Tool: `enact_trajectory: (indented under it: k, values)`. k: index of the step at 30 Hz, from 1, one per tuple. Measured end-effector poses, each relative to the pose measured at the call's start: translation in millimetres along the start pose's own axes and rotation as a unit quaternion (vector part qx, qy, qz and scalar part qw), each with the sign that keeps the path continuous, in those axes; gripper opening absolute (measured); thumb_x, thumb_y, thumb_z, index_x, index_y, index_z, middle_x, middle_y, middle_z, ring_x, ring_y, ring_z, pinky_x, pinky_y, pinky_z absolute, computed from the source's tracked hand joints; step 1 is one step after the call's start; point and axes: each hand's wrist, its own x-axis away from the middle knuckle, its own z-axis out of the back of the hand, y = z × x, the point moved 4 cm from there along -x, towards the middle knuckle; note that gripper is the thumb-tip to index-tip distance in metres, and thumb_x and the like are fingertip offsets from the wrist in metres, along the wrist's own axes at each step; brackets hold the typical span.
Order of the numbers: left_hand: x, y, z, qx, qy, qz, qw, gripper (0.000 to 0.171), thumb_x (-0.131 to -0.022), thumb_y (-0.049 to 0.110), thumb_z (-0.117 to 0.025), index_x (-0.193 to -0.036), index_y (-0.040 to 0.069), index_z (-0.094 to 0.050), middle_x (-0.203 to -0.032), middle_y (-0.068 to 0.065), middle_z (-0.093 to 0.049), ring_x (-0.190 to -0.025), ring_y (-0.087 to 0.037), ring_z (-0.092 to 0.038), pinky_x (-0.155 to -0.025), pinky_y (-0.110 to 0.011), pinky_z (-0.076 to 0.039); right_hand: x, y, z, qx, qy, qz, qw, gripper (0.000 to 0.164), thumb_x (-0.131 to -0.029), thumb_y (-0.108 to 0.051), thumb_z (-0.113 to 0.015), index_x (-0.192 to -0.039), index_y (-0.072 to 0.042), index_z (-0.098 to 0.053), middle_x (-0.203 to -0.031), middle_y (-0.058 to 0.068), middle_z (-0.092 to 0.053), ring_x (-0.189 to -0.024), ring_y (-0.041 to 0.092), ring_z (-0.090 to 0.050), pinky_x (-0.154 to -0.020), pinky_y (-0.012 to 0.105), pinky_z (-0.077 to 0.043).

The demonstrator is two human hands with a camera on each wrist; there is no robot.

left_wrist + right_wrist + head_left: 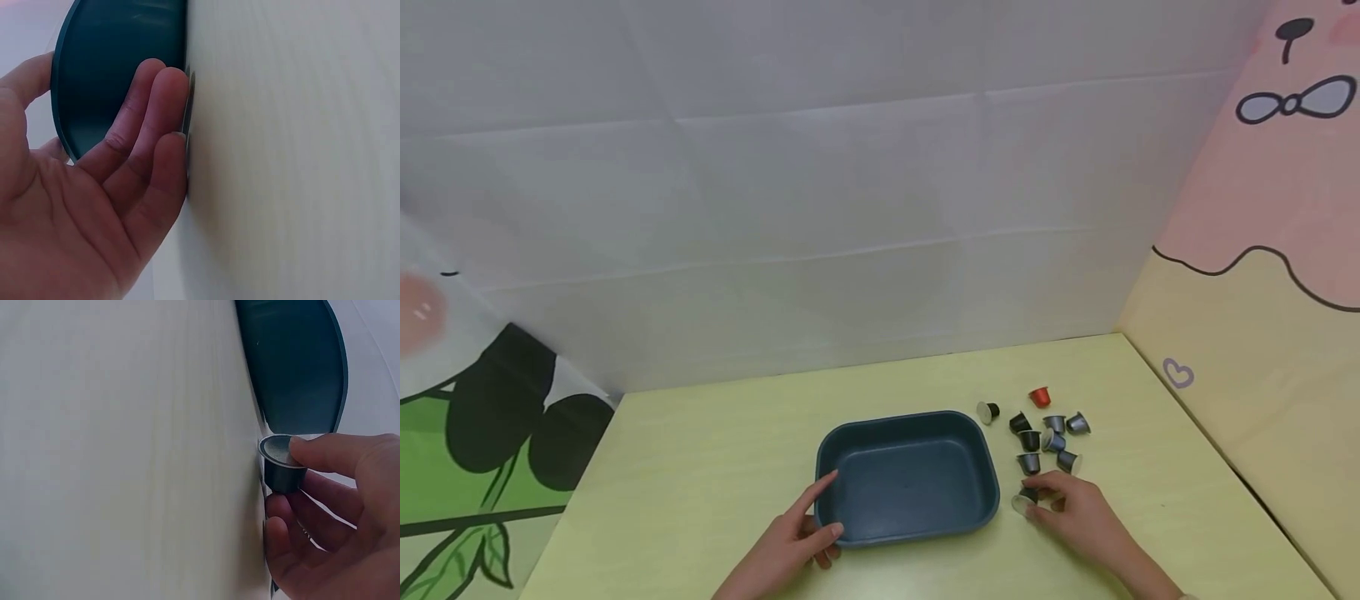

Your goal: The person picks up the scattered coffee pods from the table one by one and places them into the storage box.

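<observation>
A dark blue-green rectangular tray (pixel 917 483) sits on the table. My left hand (pixel 786 542) holds it at the near left corner; thumb and index finger reach over the rim while the other fingers lie against the outer wall, as the left wrist view shows. Just right of the tray, my right hand (pixel 1078 508) pinches a dark coffee capsule (pixel 284 478) between thumb and fingers. The thumb presses on its silvery lid (pixel 276 450), close to the table surface. Beyond that hand lie several loose capsules, among them a dark grey one (pixel 1029 463) and a blue one (pixel 1053 441).
Farther back on the pale yellow table (pixel 715 467) are a red capsule (pixel 1040 397) and a black one (pixel 991 412) with its light lid facing left. A white cloth wall (pixel 820 183) rises behind the table, and a printed panel (pixel 1247 400) stands along the right edge.
</observation>
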Motion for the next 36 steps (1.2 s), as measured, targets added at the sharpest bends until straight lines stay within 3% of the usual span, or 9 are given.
enact_trajectory:
  k: [10,17,23,30,36]
  values:
    - [1.5,0.9,0.6,0.01,-0.006,-0.002,0.9999,0.07,-0.102,0.031,-0.06,-0.16,0.028,-0.02,-0.084,-0.009,-0.071,-0.073,-0.027,-0.069,-0.08,-0.026,-0.049,0.7,-3.0,4.5,-0.028,0.004,-0.019,0.999,0.029,-0.081,-0.006,-0.081,-0.108,-0.006,-0.073,-0.097,0.0,-0.07,-0.076,0.006,-0.064,-0.068,0.026,-0.053]
    - [1.6,1.8,1.0,0.028,-0.011,-0.006,0.9995,0.07,-0.103,0.028,-0.059,-0.16,0.025,-0.019,-0.086,-0.011,-0.071,-0.076,-0.03,-0.07,-0.076,-0.029,-0.053,-4.4,-10.5,16.3,-0.072,0.018,-0.044,0.996,0.033,-0.083,-0.006,-0.081,-0.114,-0.004,-0.072,-0.108,0.008,-0.07,-0.087,0.015,-0.07,-0.075,0.026,-0.055]
    - [1.9,2.2,0.4,0.027,-0.011,-0.007,0.9995,0.069,-0.103,0.028,-0.058,-0.16,0.025,-0.019,-0.087,-0.011,-0.071,-0.076,-0.029,-0.07,-0.077,-0.029,-0.053,-11.7,-22.2,27.8,-0.086,0.024,-0.023,0.996,0.034,-0.085,-0.009,-0.08,-0.117,-0.003,-0.07,-0.112,0.012,-0.07,-0.084,0.016,-0.071,-0.073,0.026,-0.055]
    - [2.1,3.8,0.1,0.025,-0.01,-0.005,0.9996,0.069,-0.103,0.029,-0.058,-0.16,0.026,-0.019,-0.087,-0.011,-0.071,-0.077,-0.029,-0.07,-0.078,-0.028,-0.052,-22.5,-36.6,37.9,-0.064,0.039,0.019,0.997,0.033,-0.084,-0.005,-0.08,-0.115,-0.004,-0.071,-0.11,0.01,-0.07,-0.086,0.019,-0.071,-0.074,0.028,-0.056]
    - [3.1,6.2,-0.1,0.017,-0.005,-0.005,0.9998,0.07,-0.102,0.029,-0.059,-0.16,0.025,-0.02,-0.085,-0.009,-0.071,-0.076,-0.028,-0.07,-0.078,-0.027,-0.051,-31.3,-48.5,40.1,-0.067,0.025,0.049,0.996,0.034,-0.085,-0.007,-0.08,-0.118,-0.004,-0.07,-0.112,0.01,-0.067,-0.084,0.019,-0.071,-0.07,0.029,-0.056]
